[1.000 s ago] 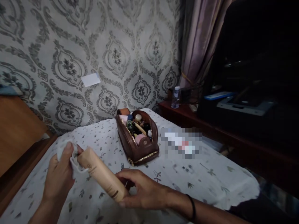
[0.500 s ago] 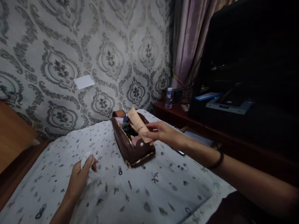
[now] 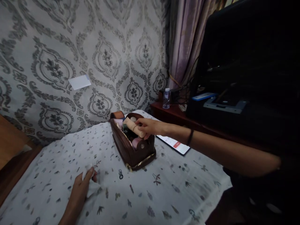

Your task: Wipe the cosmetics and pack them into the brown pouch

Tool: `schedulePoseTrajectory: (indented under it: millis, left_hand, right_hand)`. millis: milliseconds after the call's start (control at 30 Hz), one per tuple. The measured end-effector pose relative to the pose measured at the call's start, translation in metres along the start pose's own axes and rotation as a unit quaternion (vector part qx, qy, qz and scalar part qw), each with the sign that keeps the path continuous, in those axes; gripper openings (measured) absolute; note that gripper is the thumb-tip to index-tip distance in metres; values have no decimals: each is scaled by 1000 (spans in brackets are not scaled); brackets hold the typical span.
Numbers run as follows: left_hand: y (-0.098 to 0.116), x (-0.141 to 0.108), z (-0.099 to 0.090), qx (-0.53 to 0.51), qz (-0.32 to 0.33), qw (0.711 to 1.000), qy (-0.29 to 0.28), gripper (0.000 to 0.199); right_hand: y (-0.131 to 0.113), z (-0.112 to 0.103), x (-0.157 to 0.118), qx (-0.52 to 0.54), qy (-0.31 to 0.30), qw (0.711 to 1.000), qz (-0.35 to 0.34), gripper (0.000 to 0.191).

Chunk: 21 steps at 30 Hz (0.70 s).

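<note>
A brown bag (image 3: 124,150) stands unzipped on the patterned sheet (image 3: 131,200), with a dark bottle, a pink item and other toiletries inside. My right hand (image 3: 146,127) grips a peach tube (image 3: 134,127), which lies tilted in the bag's opening. To the left and nearer, my left hand (image 3: 83,184) is closed round a white tissue (image 3: 90,187) just above the sheet.
A phone with a lit screen (image 3: 175,144) lies right of the bag, under my right forearm. Behind it, a clear bottle (image 3: 166,98) stands on a dark red table (image 3: 159,110). A large black screen (image 3: 246,68) fills the right side.
My right hand has lowered the peach tube into the bag's opening, tilting it flatter. More of the phone shows. My left hand still holds the tissue.
</note>
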<state>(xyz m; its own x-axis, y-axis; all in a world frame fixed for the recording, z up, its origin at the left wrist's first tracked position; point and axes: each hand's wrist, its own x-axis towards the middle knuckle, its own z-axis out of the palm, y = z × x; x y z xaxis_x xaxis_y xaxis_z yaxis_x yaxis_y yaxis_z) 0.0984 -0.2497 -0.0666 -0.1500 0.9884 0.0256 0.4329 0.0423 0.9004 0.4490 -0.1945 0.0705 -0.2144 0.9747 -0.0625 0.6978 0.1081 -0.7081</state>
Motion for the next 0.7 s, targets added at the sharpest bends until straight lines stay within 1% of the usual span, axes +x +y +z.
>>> schedulePoseTrajectory:
  millis: [100,200,333,467,567,633,700]
  left_hand:
    - [3,-3,2,-24,-13,1000,2,59]
    - [8,-8,4,-40,-22,999,9,58]
    - [9,-9,3,-49,-41,998,-5,60]
    - [1,-2,1,-27,-45,998,-24,62]
    - [-4,1,2,-49,-52,997,-19,64]
    - [-5,1,3,-59,-52,997,-22,64]
    - [-5,0,3,-51,-48,997,-24,64]
  right_hand:
    - [-11,-4,-5,-100,-19,995,1,18]
    - [-25,-6,-7,-208,-24,978,-7,19]
    - [-37,-4,-6,-293,-24,956,-5,25]
    - [-39,1,-6,-322,-36,946,5,29]
    - [-35,3,-6,-323,-42,945,11,34]
    - [-30,1,-5,-314,-50,948,3,32]
    - [-26,-3,-5,-297,-74,952,-11,27]
